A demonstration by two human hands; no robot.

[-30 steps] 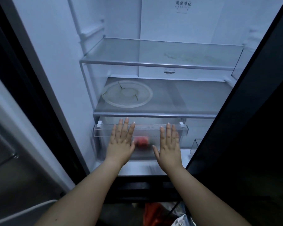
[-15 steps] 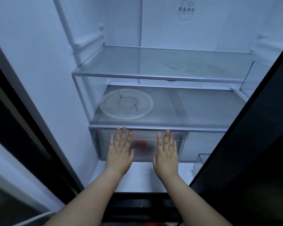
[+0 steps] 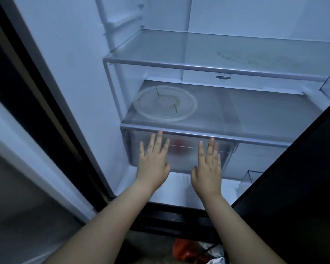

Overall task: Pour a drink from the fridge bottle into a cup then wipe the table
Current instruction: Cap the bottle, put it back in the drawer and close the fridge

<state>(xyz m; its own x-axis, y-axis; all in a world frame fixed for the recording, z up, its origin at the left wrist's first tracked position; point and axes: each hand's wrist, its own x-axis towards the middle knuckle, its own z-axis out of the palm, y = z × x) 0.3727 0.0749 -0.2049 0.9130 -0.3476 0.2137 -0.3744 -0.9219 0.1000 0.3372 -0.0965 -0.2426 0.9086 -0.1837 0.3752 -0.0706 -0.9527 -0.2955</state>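
I face an open fridge. A clear plastic drawer (image 3: 183, 161) sits pushed in under the lower glass shelf (image 3: 255, 119). My left hand (image 3: 153, 159) and my right hand (image 3: 208, 164) lie flat against the drawer's front, fingers spread, holding nothing. Something red (image 3: 179, 147) shows dimly through the frosted drawer front; I cannot tell what it is. No bottle and no cup are in view.
A round clear plate (image 3: 165, 103) lies on the lower shelf at the left. The upper glass shelf (image 3: 217, 52) holds nothing. A dark door (image 3: 293, 178) stands at the right, another door (image 3: 27, 130) at the left. A red bag (image 3: 187, 250) lies on the floor.
The drawer stuck out from under the shelf a second ago; both hands have pushed it back in until its front sits beneath the shelf edge. The view has shifted slightly.
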